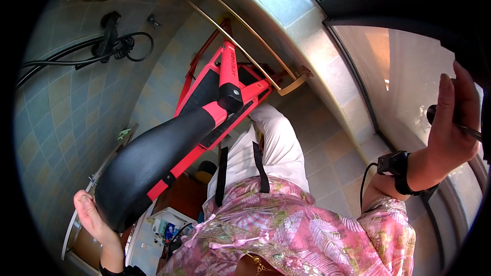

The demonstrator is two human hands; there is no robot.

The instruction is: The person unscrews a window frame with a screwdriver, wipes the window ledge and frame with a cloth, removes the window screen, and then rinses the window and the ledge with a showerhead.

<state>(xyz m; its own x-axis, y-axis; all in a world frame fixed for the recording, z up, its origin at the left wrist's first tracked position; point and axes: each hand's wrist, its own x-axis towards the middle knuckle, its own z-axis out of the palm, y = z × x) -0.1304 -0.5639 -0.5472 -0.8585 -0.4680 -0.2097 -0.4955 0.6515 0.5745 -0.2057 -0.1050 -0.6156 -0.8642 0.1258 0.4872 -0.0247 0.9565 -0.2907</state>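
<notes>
"Where's the machine (229, 66)?"
"Centre to lower left of the frame, its black pad (153, 161) slanting down to the left hand (97, 220)."
"Is that hand gripping?"
"Its fingers curl at the pad's end, partly hidden; I can't tell if they clamp. If they only steady it, I'd worry the smooth pad slips, since the right hand (452, 117) is well away, at far right, its fingers wrapped round a dark handle (432, 114)."
"And the top end?"
"It overlaps the gold rail (293, 85), upper middle. A careless swing might knock or snag it there."
"The legs?"
"White trousers (284, 148), centre, right beside the machine; a tip that way might bump them."
</notes>
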